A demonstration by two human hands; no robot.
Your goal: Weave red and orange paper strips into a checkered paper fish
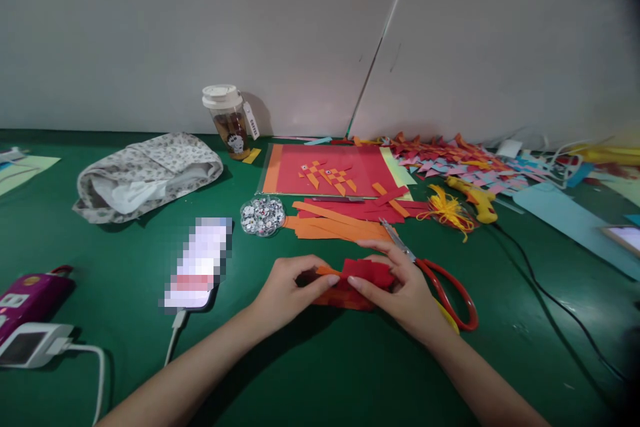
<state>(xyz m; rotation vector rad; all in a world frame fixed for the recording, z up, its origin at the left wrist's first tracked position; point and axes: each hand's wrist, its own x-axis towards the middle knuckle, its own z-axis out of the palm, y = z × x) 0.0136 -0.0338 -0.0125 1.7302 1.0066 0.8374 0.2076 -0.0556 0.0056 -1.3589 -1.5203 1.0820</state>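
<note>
My left hand (290,287) and right hand (400,290) both pinch the red-and-orange paper piece (357,280) between them — it lies on the green counter (320,373), long axis left to right, scissors (435,280) just beside my right hand.

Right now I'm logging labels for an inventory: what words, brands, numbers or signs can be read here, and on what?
No text here can be read for certain.
White hanging tag on the clear lidded drink cup: dark vertical print, too small to read.
Cartoon sticker on that cup: a picture, no legible words.
Phone screen on the green table: blurred out.
Purple case's label: too small.
</note>
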